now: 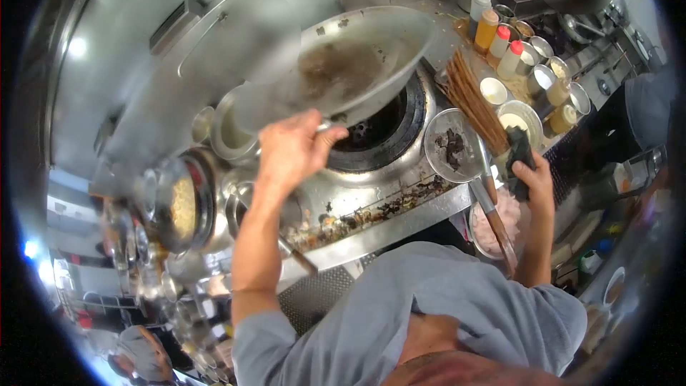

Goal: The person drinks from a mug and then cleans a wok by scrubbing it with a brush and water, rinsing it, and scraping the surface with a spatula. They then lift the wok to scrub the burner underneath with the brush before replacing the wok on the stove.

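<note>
My left hand is closed around the handle at the near rim of a large wok. Raised and tilted above the round burner, the wok holds murky brown liquid. On the right, my right hand grips a bunched dark cloth. Just left of that cloth lies a bamboo wok brush, a bundle of brown sticks. A strainer with dark scraps in it sits between burner and right hand. Two long wooden-ended handles run toward my body beside my right forearm.
Squeeze bottles and several seasoning bowls line the right side. Below the handles is a bowl of pink raw meat. Food scraps litter the stove's front ledge. Another pan with pale food stands left. A person is at lower left.
</note>
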The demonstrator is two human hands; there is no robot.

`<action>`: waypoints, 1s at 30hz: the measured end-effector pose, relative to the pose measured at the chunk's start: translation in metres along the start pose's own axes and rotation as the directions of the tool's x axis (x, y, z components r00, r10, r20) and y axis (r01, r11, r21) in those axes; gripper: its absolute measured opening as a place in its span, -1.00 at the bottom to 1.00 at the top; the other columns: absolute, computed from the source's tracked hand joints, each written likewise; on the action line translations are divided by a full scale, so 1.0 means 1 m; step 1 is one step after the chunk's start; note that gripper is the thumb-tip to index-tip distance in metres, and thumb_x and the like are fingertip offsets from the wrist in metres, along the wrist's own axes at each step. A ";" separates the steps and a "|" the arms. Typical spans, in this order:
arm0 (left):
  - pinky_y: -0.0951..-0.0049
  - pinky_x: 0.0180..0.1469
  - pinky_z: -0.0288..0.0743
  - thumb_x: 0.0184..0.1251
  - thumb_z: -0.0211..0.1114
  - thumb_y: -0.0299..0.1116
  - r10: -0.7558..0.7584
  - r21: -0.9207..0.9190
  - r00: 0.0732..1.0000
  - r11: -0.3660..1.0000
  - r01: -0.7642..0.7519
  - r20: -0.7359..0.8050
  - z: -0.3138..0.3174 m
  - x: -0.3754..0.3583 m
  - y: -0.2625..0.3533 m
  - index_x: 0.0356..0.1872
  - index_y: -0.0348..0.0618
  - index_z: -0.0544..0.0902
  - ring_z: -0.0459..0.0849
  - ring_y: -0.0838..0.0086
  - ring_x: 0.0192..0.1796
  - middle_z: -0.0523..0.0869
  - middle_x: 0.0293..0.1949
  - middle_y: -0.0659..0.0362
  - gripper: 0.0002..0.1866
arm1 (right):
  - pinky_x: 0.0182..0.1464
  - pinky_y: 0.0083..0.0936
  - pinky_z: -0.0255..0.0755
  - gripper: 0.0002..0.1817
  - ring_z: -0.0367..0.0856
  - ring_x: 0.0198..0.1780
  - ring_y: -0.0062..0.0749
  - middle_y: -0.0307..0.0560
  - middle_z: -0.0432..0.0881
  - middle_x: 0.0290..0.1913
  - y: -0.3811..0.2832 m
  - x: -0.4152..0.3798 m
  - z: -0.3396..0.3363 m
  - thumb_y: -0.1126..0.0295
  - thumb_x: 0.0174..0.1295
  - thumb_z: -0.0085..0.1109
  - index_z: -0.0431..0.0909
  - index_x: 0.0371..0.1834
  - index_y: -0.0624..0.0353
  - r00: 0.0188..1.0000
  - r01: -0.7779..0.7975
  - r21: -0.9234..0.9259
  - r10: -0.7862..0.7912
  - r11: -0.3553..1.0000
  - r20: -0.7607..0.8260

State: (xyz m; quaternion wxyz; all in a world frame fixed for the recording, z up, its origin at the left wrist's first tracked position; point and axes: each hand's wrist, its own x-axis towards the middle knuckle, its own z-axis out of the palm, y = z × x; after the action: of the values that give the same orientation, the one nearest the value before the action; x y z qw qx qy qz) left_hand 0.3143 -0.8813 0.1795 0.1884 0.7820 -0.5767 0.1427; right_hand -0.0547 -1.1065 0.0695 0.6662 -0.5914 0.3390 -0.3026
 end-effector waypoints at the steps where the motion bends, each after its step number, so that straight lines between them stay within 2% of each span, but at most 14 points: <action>1: 0.21 -0.49 0.41 0.23 0.45 0.05 0.003 0.016 0.999 1.000 -0.002 -0.035 -0.006 0.010 -0.004 -0.50 -0.16 0.57 0.49 0.17 -0.62 0.55 -0.64 0.01 -0.54 | -0.14 -0.61 0.46 -0.52 0.57 -0.24 -0.59 -0.26 0.66 -0.21 0.009 -0.003 0.000 0.29 0.18 0.44 0.58 0.08 0.35 1.000 -0.023 0.033 0.023 0.999 0.003; 2: 0.18 -0.48 0.42 0.23 0.42 0.13 -0.082 0.025 0.997 0.996 0.082 -0.011 -0.015 0.022 -0.006 -0.52 -0.17 0.56 0.50 0.12 -0.60 0.58 -0.64 0.02 -0.48 | -0.10 -0.60 0.50 -0.50 0.60 -0.21 -0.57 -0.22 0.67 -0.18 0.018 -0.006 -0.005 0.33 0.21 0.42 0.55 0.15 0.37 0.995 -0.096 0.042 0.095 0.995 0.025; 3: 0.16 -0.48 0.43 0.23 0.38 0.20 -0.165 0.036 0.986 0.986 0.165 0.014 -0.024 0.034 -0.009 -0.54 -0.17 0.55 0.51 0.08 -0.58 0.61 -0.64 0.04 -0.43 | -0.07 -0.59 0.52 -0.45 0.62 -0.18 -0.54 -0.19 0.69 -0.14 0.028 -0.005 -0.003 0.33 0.22 0.42 0.52 0.24 0.37 0.998 -0.052 0.066 0.050 0.996 0.027; 5: 0.22 -0.48 0.38 0.25 0.39 0.20 -0.186 -0.018 0.980 0.983 0.185 -0.068 -0.035 0.062 -0.025 -0.50 -0.24 0.59 0.43 0.19 -0.62 0.55 -0.69 0.04 -0.41 | -0.06 -0.59 0.51 -0.39 0.62 -0.16 -0.54 -0.19 0.69 -0.12 0.046 -0.003 -0.010 0.32 0.20 0.43 0.51 0.29 0.35 0.987 -0.157 0.109 0.152 0.981 0.057; 7: 0.28 -0.47 0.34 0.27 0.40 0.20 -0.258 -0.175 0.963 0.955 0.240 -0.083 -0.050 0.090 -0.034 -0.45 -0.28 0.62 0.38 0.36 -0.60 0.45 -0.71 0.10 -0.40 | -0.07 -0.59 0.50 -0.39 0.61 -0.16 -0.55 -0.21 0.69 -0.12 0.051 -0.001 -0.011 0.33 0.19 0.45 0.51 0.28 0.35 0.986 -0.164 0.079 0.162 0.983 0.028; 9: 0.30 -0.41 0.34 0.25 0.39 0.23 -0.328 -0.103 0.940 0.942 0.319 -0.092 -0.062 0.124 -0.057 -0.42 -0.33 0.64 0.39 0.49 -0.50 0.40 -0.68 0.14 -0.35 | -0.07 -0.59 0.49 -0.39 0.60 -0.17 -0.57 -0.22 0.69 -0.11 0.058 -0.002 -0.009 0.33 0.17 0.46 0.52 0.27 0.35 0.984 -0.177 0.056 0.177 0.983 -0.005; 13: 0.30 -0.32 0.37 0.20 0.39 0.28 -0.362 -0.040 0.920 0.932 0.360 -0.152 -0.074 0.195 -0.107 -0.44 -0.37 0.66 0.40 0.49 -0.43 0.48 -0.62 0.15 -0.30 | -0.11 -0.61 0.47 -0.39 0.58 -0.22 -0.59 -0.24 0.69 -0.17 0.055 0.001 0.000 0.35 0.16 0.47 0.53 0.27 0.33 0.967 -0.251 0.012 0.251 0.968 -0.033; 15: 0.31 -0.26 0.38 0.19 0.38 0.27 -0.427 -0.170 0.882 0.902 0.398 -0.201 -0.078 0.227 -0.125 -0.51 -0.41 0.62 0.38 0.45 -0.40 0.52 -0.57 0.15 -0.28 | -0.15 -0.60 0.48 -0.40 0.59 -0.24 -0.58 -0.23 0.68 -0.19 0.053 0.003 0.010 0.40 0.17 0.46 0.52 0.29 0.33 0.938 -0.344 0.146 0.346 0.927 0.014; 17: 0.34 -0.26 0.37 0.17 0.40 0.26 -0.413 -0.180 0.882 0.908 0.379 -0.227 -0.079 0.257 -0.145 -0.55 -0.37 0.61 0.36 0.44 -0.40 0.54 -0.55 0.18 -0.30 | -0.17 -0.61 0.49 -0.40 0.60 -0.25 -0.58 -0.20 0.68 -0.18 0.067 0.010 0.011 0.44 0.18 0.43 0.51 0.30 0.34 0.937 -0.350 0.131 0.348 0.928 0.036; 19: 0.33 -0.28 0.36 0.17 0.40 0.26 -0.479 -0.140 0.860 0.877 0.460 -0.172 -0.085 0.284 -0.154 -0.59 -0.30 0.60 0.41 0.45 -0.40 0.54 -0.56 0.20 -0.33 | -0.18 -0.60 0.51 -0.37 0.60 -0.26 -0.57 -0.18 0.70 -0.16 0.074 0.019 0.014 0.41 0.17 0.45 0.49 0.32 0.35 0.921 -0.390 0.138 0.382 0.910 0.079; 20: 0.33 -0.39 0.29 0.14 0.40 0.29 -0.501 -0.147 0.853 0.863 0.483 -0.144 -0.086 0.299 -0.168 -0.64 -0.20 0.58 0.39 0.47 -0.48 0.50 -0.59 0.24 -0.35 | -0.15 -0.60 0.52 -0.34 0.62 -0.23 -0.56 -0.15 0.71 -0.15 0.080 0.025 0.013 0.39 0.16 0.48 0.48 0.33 0.36 0.907 -0.419 0.095 0.411 0.903 0.092; 23: 0.33 -0.51 0.15 0.10 0.41 0.32 -0.567 -0.035 0.818 0.823 0.567 -0.092 -0.096 0.340 -0.171 -0.68 -0.17 0.55 0.32 0.49 -0.57 0.43 -0.63 0.28 -0.33 | -0.13 -0.59 0.52 -0.33 0.64 -0.19 -0.54 -0.12 0.71 -0.14 0.088 0.043 0.017 0.37 0.15 0.49 0.48 0.32 0.39 0.895 -0.438 0.020 0.434 0.899 0.102; 24: 0.36 -0.56 0.05 0.07 0.40 0.36 -0.540 -0.010 0.833 0.840 0.543 -0.119 -0.096 0.353 -0.183 -0.67 -0.12 0.54 0.24 0.53 -0.63 0.39 -0.65 0.31 -0.33 | -0.10 -0.57 0.52 -0.35 0.64 -0.17 -0.52 -0.13 0.71 -0.13 0.094 0.048 0.018 0.35 0.16 0.49 0.50 0.31 0.36 0.894 -0.437 0.009 0.433 0.900 0.114; 30: 0.39 -0.60 0.01 0.08 0.36 0.41 -0.536 0.159 0.837 0.822 0.547 -0.109 -0.115 0.413 -0.200 -0.61 -0.05 0.54 0.24 0.57 -0.66 0.39 -0.68 0.32 -0.35 | -0.08 -0.54 0.52 -0.36 0.64 -0.18 -0.52 -0.16 0.72 -0.14 0.076 0.081 0.022 0.31 0.15 0.50 0.53 0.30 0.29 0.861 -0.484 -0.020 0.480 0.875 0.170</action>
State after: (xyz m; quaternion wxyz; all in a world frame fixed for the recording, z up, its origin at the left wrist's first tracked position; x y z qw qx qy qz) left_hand 0.6260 -1.1254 0.4378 0.1654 0.9229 -0.3093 0.1587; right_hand 0.0104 -1.1499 -0.0123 0.7539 -0.5038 0.4143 -0.0790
